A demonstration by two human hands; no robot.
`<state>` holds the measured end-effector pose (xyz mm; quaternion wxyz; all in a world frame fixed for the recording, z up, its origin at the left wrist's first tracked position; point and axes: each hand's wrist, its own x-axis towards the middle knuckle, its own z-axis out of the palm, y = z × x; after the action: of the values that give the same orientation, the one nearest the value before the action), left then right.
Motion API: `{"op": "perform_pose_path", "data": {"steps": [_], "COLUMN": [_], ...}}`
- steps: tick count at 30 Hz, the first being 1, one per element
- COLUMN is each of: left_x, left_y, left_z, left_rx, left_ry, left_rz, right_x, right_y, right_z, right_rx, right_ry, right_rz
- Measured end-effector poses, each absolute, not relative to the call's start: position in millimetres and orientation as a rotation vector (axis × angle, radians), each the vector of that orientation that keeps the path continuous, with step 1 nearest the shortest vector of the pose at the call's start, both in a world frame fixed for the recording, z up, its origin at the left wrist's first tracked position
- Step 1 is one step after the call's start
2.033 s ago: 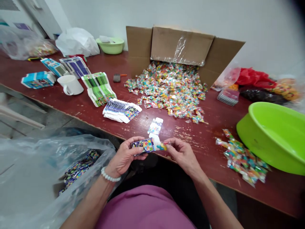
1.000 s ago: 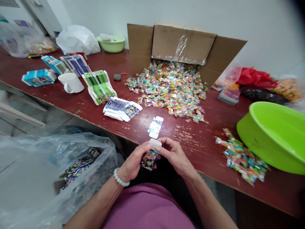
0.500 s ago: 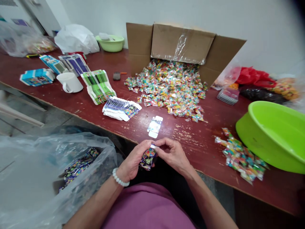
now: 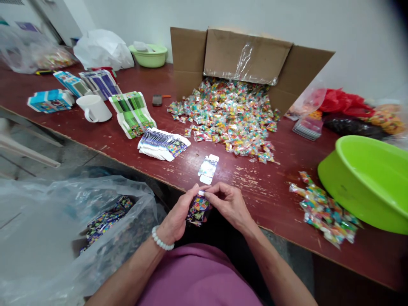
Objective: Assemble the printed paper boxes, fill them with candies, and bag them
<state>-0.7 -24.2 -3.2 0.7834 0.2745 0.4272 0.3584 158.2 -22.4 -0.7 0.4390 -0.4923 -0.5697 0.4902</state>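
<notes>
A small dark candy box (image 4: 198, 209) with a colourful print is held upright over my lap, at the table's front edge. My left hand (image 4: 179, 213) wraps round its left side, thumb near the top. At the white top flap, my right hand (image 4: 228, 202) pinches with thumb and forefinger. A flat unfolded box (image 4: 208, 166) lies on the table just beyond my hands. To its left is a fanned stack of dark flat boxes (image 4: 163, 144). Wrapped candies (image 4: 229, 114) spill from a cardboard carton (image 4: 245, 55) behind.
A large green basin (image 4: 360, 187) stands at the right, beside a small heap of candies (image 4: 325, 210). On the left are a white mug (image 4: 95, 108) and green flat boxes (image 4: 132, 114). A clear plastic bag (image 4: 127, 221) holding filled-looking dark boxes sits below the table edge, lower left.
The white flap at the box's top has tipped down and shows less. My right fingers have shifted slightly at the flap. The view has moved a little.
</notes>
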Motion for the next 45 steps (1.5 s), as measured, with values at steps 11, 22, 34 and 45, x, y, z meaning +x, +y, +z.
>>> {"op": "perform_pose_path", "data": {"steps": [11, 22, 34, 45], "left_x": [-1.0, -8.3, -188.3, -44.8], "left_y": [-21.9, -17.1, -33.9, -35.0], "left_z": [-8.6, -7.5, 27.5, -35.0], "left_rx": [0.562, 0.549, 1.19, 0.221], "left_ry": [0.988, 0.976, 2.294, 0.475], "left_rz": [0.803, 0.933, 0.744, 0.661], "right_x": [154.7, 139.1, 149.1, 125.6], "right_y": [-19.7, -30.1, -10.0, -59.4], "right_z": [-1.2, -17.3, -64.7, -33.0], "right_rx": [-1.223, -1.149, -1.522, -0.995], "right_ry": [-1.416, -1.847, -2.222, -1.947], "right_rz": [1.222, 0.813, 0.112, -0.008]}}
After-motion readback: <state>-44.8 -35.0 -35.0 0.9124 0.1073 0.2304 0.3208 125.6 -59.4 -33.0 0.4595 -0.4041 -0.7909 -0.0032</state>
